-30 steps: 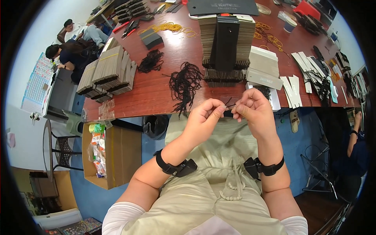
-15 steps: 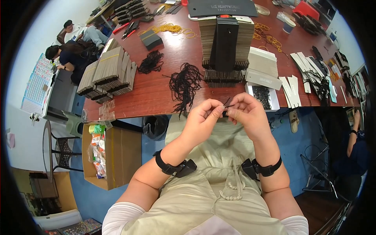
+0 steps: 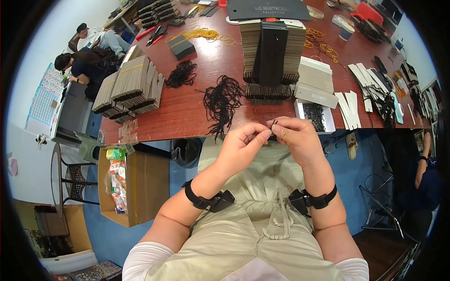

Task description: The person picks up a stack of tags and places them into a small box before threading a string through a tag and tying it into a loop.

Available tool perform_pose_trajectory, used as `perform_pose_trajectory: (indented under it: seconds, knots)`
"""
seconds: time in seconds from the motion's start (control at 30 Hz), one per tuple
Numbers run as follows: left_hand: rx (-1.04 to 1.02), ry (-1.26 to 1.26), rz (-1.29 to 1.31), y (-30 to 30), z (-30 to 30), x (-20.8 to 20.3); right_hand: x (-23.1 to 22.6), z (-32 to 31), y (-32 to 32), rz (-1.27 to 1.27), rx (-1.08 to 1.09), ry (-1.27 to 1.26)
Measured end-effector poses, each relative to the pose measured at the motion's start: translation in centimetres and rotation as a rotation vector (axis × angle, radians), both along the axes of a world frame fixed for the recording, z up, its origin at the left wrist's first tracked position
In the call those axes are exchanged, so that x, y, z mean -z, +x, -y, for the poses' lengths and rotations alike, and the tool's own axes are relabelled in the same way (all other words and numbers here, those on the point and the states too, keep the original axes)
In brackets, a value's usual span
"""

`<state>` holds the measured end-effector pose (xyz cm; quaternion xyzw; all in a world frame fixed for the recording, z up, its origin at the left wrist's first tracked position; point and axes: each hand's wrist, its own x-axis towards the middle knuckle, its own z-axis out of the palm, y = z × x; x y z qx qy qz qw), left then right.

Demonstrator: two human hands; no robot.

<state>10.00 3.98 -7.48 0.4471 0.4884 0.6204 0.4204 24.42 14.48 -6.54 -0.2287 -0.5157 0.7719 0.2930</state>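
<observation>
Just over the table's near edge, both hands meet fingertip to fingertip around a thin black string (image 3: 274, 122), whose short ends poke up between them. My left hand (image 3: 244, 146) is closed in a pinch of thumb and forefinger. Thumb and forefinger of my right hand (image 3: 299, 141) also press together on the string; most of it is hidden by the fingers. A loose bundle of black strings (image 3: 221, 105) lies on the table left of the hands. Beyond the hands rises a tall stack of cards with a black hang tag (image 3: 273, 54) leaning on its front.
A white box (image 3: 331, 122) with small black pieces sits right of the stack, near white tags (image 3: 349, 108). Banded card stacks (image 3: 133, 82) stand at left. An open cardboard box (image 3: 147, 187) is on the floor. Other people (image 3: 86, 70) sit at far left.
My fingertips have drawn closer together over the string, and my right fingers have folded in. Less of the string shows now, with its ends pointing up.
</observation>
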Motion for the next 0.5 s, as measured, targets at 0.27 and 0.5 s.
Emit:
perform_pose_trajectory:
  seconds: [0.27,0.5]
  knots:
    - [0.114,-0.114,-0.006,-0.3,0.2,-0.3,2.1,-0.5,-0.7,-0.335,-0.125,0.083]
    - [0.100,0.090,-0.694,-2.8,-0.3,-2.1,1.2,-1.2,0.9,-0.239,-0.237,-0.257]
